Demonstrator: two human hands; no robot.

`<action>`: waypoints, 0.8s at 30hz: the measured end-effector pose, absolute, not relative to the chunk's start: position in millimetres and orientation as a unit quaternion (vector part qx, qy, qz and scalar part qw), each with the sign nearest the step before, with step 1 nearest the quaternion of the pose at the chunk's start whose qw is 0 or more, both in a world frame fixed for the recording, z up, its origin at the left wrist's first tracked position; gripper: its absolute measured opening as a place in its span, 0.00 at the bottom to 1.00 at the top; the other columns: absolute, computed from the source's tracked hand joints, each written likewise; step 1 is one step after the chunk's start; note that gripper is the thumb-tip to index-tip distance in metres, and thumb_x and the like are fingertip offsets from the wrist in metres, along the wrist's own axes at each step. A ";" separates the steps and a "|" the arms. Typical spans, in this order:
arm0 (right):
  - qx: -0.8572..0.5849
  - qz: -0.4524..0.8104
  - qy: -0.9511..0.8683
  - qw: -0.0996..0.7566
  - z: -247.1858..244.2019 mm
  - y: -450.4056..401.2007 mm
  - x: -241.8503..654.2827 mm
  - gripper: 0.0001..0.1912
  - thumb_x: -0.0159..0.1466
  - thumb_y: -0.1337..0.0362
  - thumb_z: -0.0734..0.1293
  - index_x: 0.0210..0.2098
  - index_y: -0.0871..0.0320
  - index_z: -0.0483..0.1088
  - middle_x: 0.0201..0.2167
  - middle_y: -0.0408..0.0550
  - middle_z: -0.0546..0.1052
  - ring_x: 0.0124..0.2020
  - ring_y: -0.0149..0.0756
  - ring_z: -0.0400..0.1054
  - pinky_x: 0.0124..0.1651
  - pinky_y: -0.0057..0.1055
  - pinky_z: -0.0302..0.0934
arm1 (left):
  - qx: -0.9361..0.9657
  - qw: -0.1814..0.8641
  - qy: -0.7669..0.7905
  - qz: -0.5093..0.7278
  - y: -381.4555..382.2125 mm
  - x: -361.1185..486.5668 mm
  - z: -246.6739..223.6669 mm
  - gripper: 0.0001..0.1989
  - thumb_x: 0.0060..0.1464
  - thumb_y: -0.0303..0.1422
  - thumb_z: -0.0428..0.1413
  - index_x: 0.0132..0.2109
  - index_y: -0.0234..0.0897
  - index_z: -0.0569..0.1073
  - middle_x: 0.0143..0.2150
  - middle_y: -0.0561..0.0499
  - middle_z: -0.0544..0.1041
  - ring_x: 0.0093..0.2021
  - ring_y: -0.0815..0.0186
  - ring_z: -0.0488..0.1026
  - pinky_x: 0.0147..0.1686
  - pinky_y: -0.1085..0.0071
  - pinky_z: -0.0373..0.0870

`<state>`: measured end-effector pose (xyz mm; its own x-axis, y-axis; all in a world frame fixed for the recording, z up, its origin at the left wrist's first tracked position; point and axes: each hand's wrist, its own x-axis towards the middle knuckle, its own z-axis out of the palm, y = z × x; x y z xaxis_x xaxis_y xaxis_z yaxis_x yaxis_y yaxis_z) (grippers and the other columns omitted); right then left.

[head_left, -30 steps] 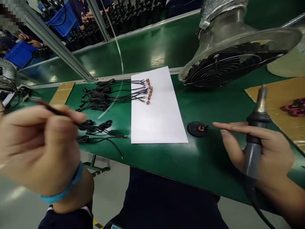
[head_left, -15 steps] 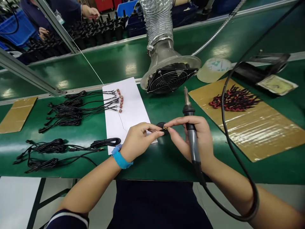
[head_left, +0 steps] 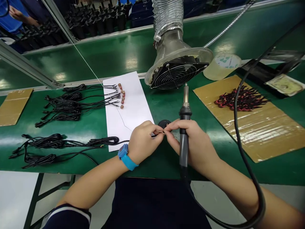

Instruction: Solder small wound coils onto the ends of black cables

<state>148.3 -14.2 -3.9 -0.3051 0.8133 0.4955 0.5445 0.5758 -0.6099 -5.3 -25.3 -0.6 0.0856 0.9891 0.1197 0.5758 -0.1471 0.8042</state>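
Note:
My left hand (head_left: pixel 144 140), with a blue band on the wrist, pinches the end of a black cable (head_left: pixel 122 142). A thin pale wire (head_left: pixel 160 131) shows between its thumb and forefinger. My right hand (head_left: pixel 199 144) holds a soldering iron (head_left: pixel 184 143), tip pointing up and away from the work. Its thumb and forefinger close on the wire end and meet the left fingertips. Behind the fingertips lies a small round black piece (head_left: pixel 164 122), partly covered. White paper (head_left: pixel 133 117) beneath the left hand carries stripped cable ends (head_left: pixel 113 101) and several small copper-red rings (head_left: pixel 122 95).
Bundled black cables (head_left: pixel 52 141) lie at left. A fume extractor hood (head_left: pixel 176 70) hangs above the middle. Cardboard (head_left: pixel 257 136) with red-black wire pieces (head_left: pixel 240 98), a tape roll (head_left: pixel 221 65) and a black stand (head_left: pixel 264 74) are at right. Across the bench a person's hand (head_left: pixel 16 13) shows.
The fingertips have drawn together over the wire end, hiding the copper strands that showed before. The iron has turned more upright. The view has shifted slightly; the co-worker's hand has moved.

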 end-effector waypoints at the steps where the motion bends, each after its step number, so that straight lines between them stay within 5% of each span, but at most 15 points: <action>1: -0.422 0.156 -0.808 0.380 -4.0 -14.6 148.6 0.07 0.59 0.70 0.65 0.34 0.53 0.62 0.31 0.43 0.73 0.34 0.36 0.69 0.31 0.32 0.65 | 0.682 0.284 0.582 0.340 -26.4 -5.1 -1.5 0.07 0.47 0.21 0.55 0.30 0.36 0.76 0.27 0.53 0.72 0.29 0.70 0.69 0.28 0.74 0.64; 5: -0.429 0.161 -0.796 0.396 -1.7 -18.5 147.9 0.07 0.60 0.69 0.65 0.34 0.53 0.61 0.31 0.42 0.73 0.34 0.36 0.70 0.32 0.33 0.65 | 0.670 0.311 0.566 0.366 -28.1 -7.1 -2.9 0.04 0.48 0.24 0.57 0.31 0.35 0.76 0.27 0.52 0.72 0.27 0.71 0.66 0.27 0.74 0.62; 9: -0.477 0.245 -0.683 0.495 6.0 -24.2 141.0 0.13 0.59 0.66 0.68 0.35 0.51 0.58 0.30 0.40 0.74 0.33 0.37 0.72 0.35 0.36 0.67 | 0.554 0.466 0.541 0.428 -25.2 -11.2 -0.3 0.05 0.47 0.32 0.61 0.31 0.35 0.74 0.27 0.53 0.74 0.20 0.76 0.60 0.22 0.75 0.60; 13: -0.454 0.278 -0.636 0.558 8.0 -27.9 132.3 0.15 0.58 0.67 0.69 0.33 0.51 0.55 0.27 0.39 0.74 0.32 0.37 0.72 0.37 0.38 0.68 | 0.461 0.567 0.501 0.463 -22.2 -12.6 2.6 0.09 0.44 0.34 0.62 0.31 0.34 0.73 0.25 0.54 0.73 0.24 0.74 0.66 0.25 0.75 0.64; 24: -0.428 0.274 -0.686 0.520 17.8 -14.9 148.8 0.17 0.55 0.69 0.71 0.36 0.54 0.59 0.32 0.46 0.76 0.34 0.37 0.73 0.34 0.34 0.67 | 0.423 0.601 0.476 0.482 -21.7 -8.7 5.7 0.11 0.40 0.35 0.65 0.29 0.32 0.74 0.26 0.53 0.74 0.25 0.74 0.67 0.28 0.75 0.66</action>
